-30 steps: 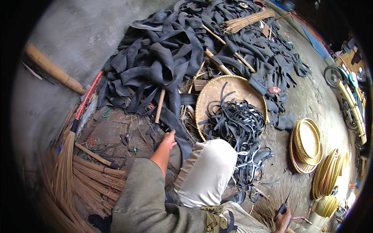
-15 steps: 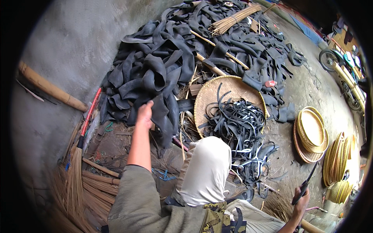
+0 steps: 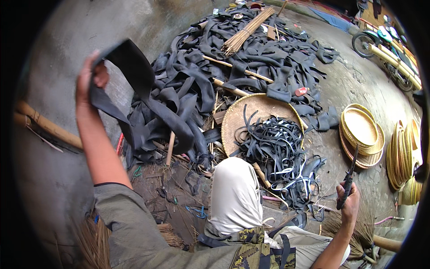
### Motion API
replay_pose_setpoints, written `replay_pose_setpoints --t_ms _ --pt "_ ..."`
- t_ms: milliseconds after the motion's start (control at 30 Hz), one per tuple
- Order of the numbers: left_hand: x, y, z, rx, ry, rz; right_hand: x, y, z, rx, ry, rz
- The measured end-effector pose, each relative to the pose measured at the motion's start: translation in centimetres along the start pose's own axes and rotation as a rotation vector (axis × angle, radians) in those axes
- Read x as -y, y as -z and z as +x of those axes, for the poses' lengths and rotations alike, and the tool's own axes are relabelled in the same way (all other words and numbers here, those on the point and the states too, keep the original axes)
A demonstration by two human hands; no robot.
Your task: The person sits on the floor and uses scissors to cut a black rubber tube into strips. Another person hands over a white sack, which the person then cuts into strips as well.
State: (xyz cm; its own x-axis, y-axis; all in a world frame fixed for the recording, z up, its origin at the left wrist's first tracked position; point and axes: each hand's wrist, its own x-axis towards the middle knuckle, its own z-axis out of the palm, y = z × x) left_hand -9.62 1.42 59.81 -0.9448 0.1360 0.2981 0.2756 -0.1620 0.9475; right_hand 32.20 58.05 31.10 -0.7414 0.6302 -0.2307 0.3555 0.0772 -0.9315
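Raised at the left, in front of the wall, my left hand [image 3: 86, 85] is closed on a wide black rubber strip [image 3: 130, 65]. The strip loops up over the hand and trails down to the large heap of black rubber pieces [image 3: 197, 85]. My right hand [image 3: 349, 199] is closed around the dark handle of a knife [image 3: 354, 163], its thin blade pointing up and away from me. Between the hands, beyond my raised knee, thin black rubber strips [image 3: 273, 139] lie tangled on a round woven tray [image 3: 233, 119] and spill onto the floor.
A bundle of thin sticks [image 3: 248, 31] rests on the heap. Round woven baskets [image 3: 360, 130] are stacked at the right, near more yellow basketware [image 3: 398, 157]. A stick broom [image 3: 358, 228] lies below my right hand. Bamboo poles [image 3: 53, 127] lean at the left wall; a motorbike [image 3: 389, 54] stands far right.
My left hand has moved from the heap up and to the left, lifting the rubber strip. My right hand has risen slightly with the knife. The whole view has shifted a little.
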Motion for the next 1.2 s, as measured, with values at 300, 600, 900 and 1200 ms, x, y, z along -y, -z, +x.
replay_pose_setpoints --t_ms 300,600,900,1200 --pt "-2.3 -10.3 4.1 0.540 -0.174 -0.240 1.5 -0.5 -0.8 -0.037 -0.030 0.030" --pt "8.2 -28.9 -0.3 0.405 -0.002 -0.007 1.8 0.2 -1.2 -0.042 -0.023 0.202" --pt "32.7 -35.9 -14.4 1.211 0.528 0.774 -1.2 -0.6 -1.1 0.067 -0.106 0.332" --pt "40.3 -34.4 -18.9 1.356 0.669 0.803 -6.0 -2.8 -1.4 0.276 -0.357 0.290"
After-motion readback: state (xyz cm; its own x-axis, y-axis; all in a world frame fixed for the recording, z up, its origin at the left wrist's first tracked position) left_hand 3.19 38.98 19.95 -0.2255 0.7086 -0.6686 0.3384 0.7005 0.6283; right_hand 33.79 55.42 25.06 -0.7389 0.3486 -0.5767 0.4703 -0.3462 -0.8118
